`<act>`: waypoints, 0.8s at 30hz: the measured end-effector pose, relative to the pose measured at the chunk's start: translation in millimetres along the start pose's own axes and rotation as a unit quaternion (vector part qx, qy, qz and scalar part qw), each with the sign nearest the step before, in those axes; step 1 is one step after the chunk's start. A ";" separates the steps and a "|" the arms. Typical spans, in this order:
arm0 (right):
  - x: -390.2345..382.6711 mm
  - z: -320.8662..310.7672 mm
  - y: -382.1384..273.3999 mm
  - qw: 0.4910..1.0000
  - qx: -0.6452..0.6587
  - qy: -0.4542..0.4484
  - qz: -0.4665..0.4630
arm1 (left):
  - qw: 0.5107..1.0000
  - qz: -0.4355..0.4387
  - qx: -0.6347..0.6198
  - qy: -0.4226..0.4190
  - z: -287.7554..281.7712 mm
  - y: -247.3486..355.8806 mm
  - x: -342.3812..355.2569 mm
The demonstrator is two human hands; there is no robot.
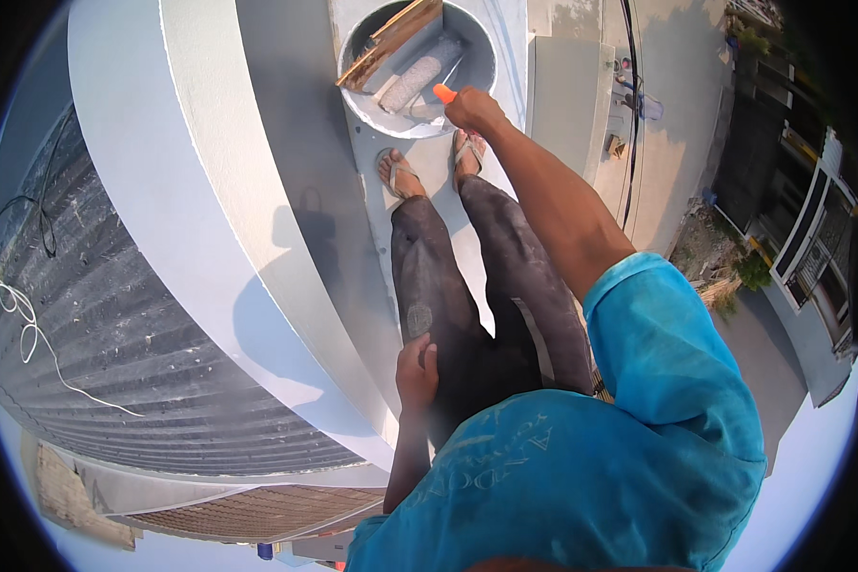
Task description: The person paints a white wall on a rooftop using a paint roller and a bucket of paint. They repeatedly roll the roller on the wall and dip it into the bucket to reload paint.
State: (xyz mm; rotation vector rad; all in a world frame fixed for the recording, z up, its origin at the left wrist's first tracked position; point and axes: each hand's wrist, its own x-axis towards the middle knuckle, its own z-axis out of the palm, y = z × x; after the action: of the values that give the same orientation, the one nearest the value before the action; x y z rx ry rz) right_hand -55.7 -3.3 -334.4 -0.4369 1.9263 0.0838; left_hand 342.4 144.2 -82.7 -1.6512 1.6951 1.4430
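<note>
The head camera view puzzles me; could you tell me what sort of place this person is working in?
Probably a rooftop ledge being painted: the right hand holds an orange handle at a paint bucket containing a roller, with a corrugated roof alongside and a street far below.

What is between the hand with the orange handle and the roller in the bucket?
Nothing visible. The right hand grips the orange handle at the bucket rim, and the roller lies just inside, beside a wooden board.
</note>
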 end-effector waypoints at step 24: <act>71.2 39.6 17.4 0.996 0.060 0.066 -0.027 | 0.999 -0.053 -0.004 -0.010 31.7 15.5 40.6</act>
State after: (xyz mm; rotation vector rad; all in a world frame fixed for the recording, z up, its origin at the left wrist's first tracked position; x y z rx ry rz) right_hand -49.9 4.5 -417.2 -0.4231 2.0353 -0.0981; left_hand 306.6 146.4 -122.8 -1.6989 1.5679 1.4118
